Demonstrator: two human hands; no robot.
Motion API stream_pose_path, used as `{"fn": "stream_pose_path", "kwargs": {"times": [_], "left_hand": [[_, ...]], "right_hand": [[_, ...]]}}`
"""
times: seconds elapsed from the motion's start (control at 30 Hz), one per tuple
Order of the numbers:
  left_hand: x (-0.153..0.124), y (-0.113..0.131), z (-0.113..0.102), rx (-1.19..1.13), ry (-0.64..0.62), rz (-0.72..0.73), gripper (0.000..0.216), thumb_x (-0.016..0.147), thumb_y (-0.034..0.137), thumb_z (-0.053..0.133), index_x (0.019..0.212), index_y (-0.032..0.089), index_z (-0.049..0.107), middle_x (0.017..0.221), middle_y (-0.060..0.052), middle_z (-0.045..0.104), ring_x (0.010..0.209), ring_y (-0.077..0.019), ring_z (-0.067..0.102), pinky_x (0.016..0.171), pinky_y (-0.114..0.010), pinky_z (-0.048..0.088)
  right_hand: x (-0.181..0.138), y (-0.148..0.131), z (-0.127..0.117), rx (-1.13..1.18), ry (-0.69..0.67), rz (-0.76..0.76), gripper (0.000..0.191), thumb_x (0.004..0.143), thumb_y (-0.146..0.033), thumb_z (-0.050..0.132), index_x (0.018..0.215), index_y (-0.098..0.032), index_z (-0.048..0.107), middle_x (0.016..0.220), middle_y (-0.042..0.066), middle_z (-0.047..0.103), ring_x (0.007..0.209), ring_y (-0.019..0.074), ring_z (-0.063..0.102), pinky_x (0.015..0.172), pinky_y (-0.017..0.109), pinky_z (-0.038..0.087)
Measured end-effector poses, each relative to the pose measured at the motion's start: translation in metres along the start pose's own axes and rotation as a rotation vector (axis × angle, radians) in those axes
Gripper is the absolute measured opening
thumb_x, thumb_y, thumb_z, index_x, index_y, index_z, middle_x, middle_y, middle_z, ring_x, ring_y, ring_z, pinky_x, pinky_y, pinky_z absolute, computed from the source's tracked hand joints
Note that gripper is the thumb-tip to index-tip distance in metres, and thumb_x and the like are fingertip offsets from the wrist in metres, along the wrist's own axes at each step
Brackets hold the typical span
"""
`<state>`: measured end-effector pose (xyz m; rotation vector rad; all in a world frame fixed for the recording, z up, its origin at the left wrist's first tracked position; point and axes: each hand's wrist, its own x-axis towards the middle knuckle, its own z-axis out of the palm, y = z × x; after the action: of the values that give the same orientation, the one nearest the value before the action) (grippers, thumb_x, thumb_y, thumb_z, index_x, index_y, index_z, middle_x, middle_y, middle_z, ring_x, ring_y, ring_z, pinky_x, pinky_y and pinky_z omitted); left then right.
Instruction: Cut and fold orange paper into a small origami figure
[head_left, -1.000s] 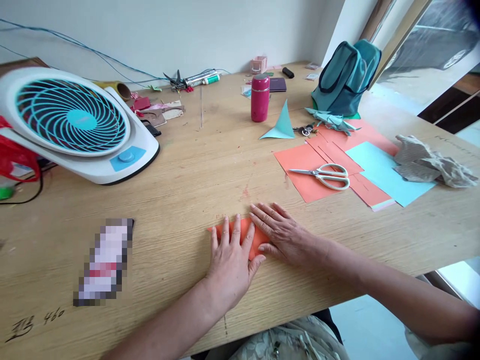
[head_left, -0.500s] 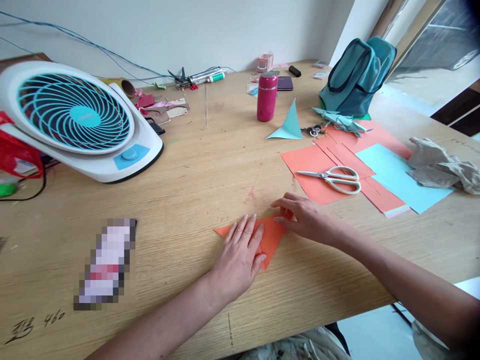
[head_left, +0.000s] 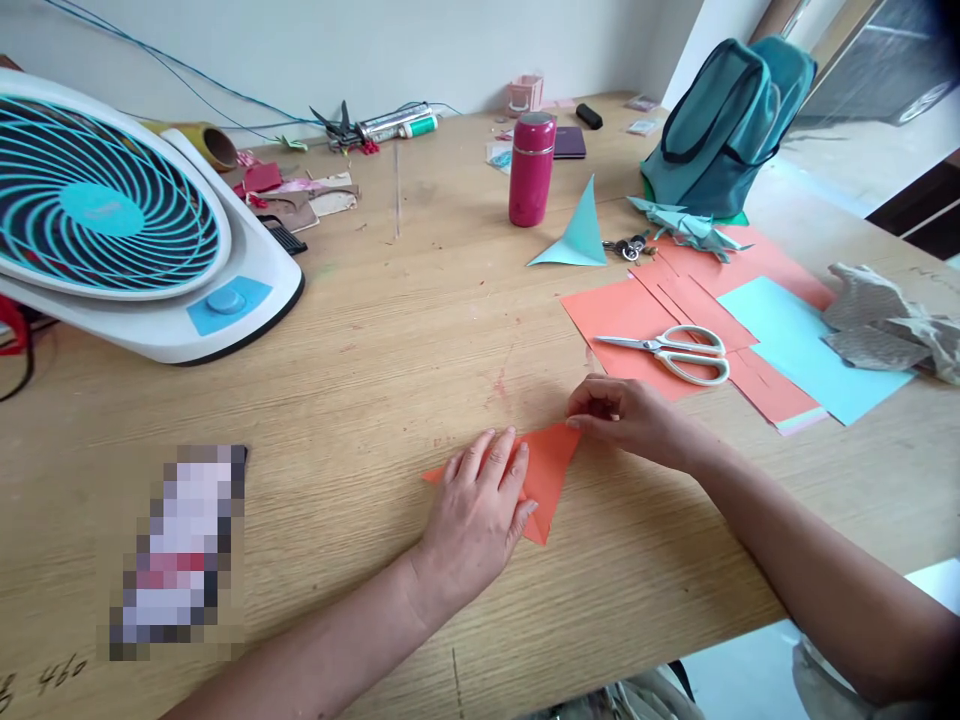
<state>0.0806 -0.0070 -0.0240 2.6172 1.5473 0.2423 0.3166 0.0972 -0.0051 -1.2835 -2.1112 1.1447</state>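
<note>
A folded orange paper triangle [head_left: 551, 478] lies on the wooden table [head_left: 375, 340] near its front edge. My left hand [head_left: 480, 515] rests flat on the paper's left part, fingers stretched out. To the right, my right hand [head_left: 630, 418] pinches the triangle's upper right corner between thumb and fingertips.
White-handled scissors [head_left: 679, 353] lie on orange and light blue sheets [head_left: 787, 340] at the right. Behind stand a pink bottle [head_left: 531, 170], a folded teal paper cone [head_left: 577, 235] and a teal bag [head_left: 720, 125]. A white and teal fan [head_left: 112, 220] fills the left. Crumpled grey cloth [head_left: 885, 320] lies far right.
My right hand has lifted off the paper, slid right and closed on the triangle's corner. More of the orange paper shows. My left hand stays pressed flat.
</note>
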Motion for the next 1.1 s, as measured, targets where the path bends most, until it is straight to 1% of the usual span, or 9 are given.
{"fn": "stream_pose_path", "kwargs": {"times": [0.23,0.33,0.47,0.53,0.6,0.67,0.73,0.83,1.1], "left_hand": [[0.003,-0.003,0.000,-0.053,0.043,0.026,0.049,0.096,0.031,0.053,0.139,0.008,0.054,0.139,-0.018,0.055,0.123,-0.0322,0.050,0.103,-0.048,0.047],[0.003,-0.003,0.000,-0.048,0.026,0.024,0.050,0.096,0.031,0.053,0.140,0.008,0.053,0.134,-0.018,0.058,0.118,-0.0310,0.052,0.102,-0.047,0.048],[0.002,-0.005,0.000,-0.044,0.030,0.051,0.049,0.097,0.031,0.051,0.141,0.008,0.052,0.138,-0.016,0.057,0.122,-0.0303,0.052,0.106,-0.047,0.047],[0.000,-0.006,0.001,-0.045,0.058,0.067,0.048,0.098,0.030,0.050,0.140,0.008,0.052,0.139,-0.016,0.058,0.124,-0.0297,0.052,0.108,-0.046,0.046],[-0.001,-0.006,0.002,-0.040,0.088,0.083,0.046,0.098,0.030,0.049,0.138,0.008,0.054,0.139,-0.016,0.059,0.124,-0.0294,0.053,0.107,-0.045,0.048],[-0.002,-0.007,0.003,-0.026,0.117,0.100,0.043,0.098,0.028,0.049,0.135,0.008,0.057,0.137,-0.016,0.060,0.123,-0.0296,0.055,0.106,-0.045,0.049],[-0.002,-0.008,0.002,-0.006,0.145,0.113,0.041,0.099,0.027,0.048,0.133,0.008,0.059,0.137,-0.016,0.061,0.124,-0.0297,0.056,0.104,-0.045,0.051],[-0.001,-0.009,0.000,0.029,0.175,0.118,0.039,0.100,0.026,0.045,0.131,0.008,0.060,0.135,-0.016,0.062,0.123,-0.0286,0.058,0.103,-0.042,0.053],[-0.003,-0.016,-0.001,0.057,0.226,0.156,0.037,0.100,0.019,0.042,0.129,0.009,0.062,0.131,-0.016,0.064,0.122,-0.0276,0.060,0.100,-0.040,0.057]], "right_hand": [[0.002,0.005,0.013,0.398,0.062,0.005,0.035,0.083,-0.046,0.072,0.104,-0.019,0.065,0.086,0.004,0.065,0.077,0.0166,0.060,0.067,0.030,0.050],[0.002,0.007,0.019,0.461,0.019,0.048,0.042,0.083,-0.046,0.073,0.113,-0.019,0.062,0.091,0.006,0.069,0.080,0.0176,0.065,0.070,0.033,0.053],[-0.001,0.006,0.021,0.495,0.012,0.106,0.048,0.082,-0.051,0.073,0.116,-0.019,0.062,0.101,0.010,0.074,0.092,0.0222,0.070,0.082,0.039,0.056],[-0.002,0.004,0.022,0.488,0.010,0.109,0.049,0.081,-0.052,0.074,0.115,-0.018,0.063,0.105,0.011,0.074,0.095,0.0230,0.070,0.083,0.039,0.056],[-0.003,0.002,0.022,0.447,0.021,0.106,0.046,0.081,-0.051,0.074,0.111,-0.019,0.064,0.106,0.010,0.073,0.089,0.0212,0.068,0.077,0.035,0.056],[-0.004,0.001,0.022,0.385,0.037,0.112,0.041,0.082,-0.049,0.073,0.109,-0.019,0.065,0.091,0.005,0.071,0.074,0.0168,0.063,0.064,0.031,0.051],[-0.005,-0.001,0.023,0.339,0.034,0.125,0.035,0.084,-0.045,0.072,0.107,-0.020,0.065,0.070,-0.002,0.060,0.059,0.0132,0.052,0.053,0.027,0.042],[-0.006,-0.001,0.024,0.336,0.017,0.138,0.032,0.085,-0.042,0.070,0.107,-0.020,0.062,0.059,-0.007,0.046,0.053,0.0120,0.043,0.049,0.026,0.034],[-0.010,0.008,0.031,0.249,0.056,0.096,0.031,0.084,-0.036,0.069,0.112,-0.023,0.064,0.073,0.000,0.058,0.065,0.0175,0.055,0.056,0.030,0.046]]}}
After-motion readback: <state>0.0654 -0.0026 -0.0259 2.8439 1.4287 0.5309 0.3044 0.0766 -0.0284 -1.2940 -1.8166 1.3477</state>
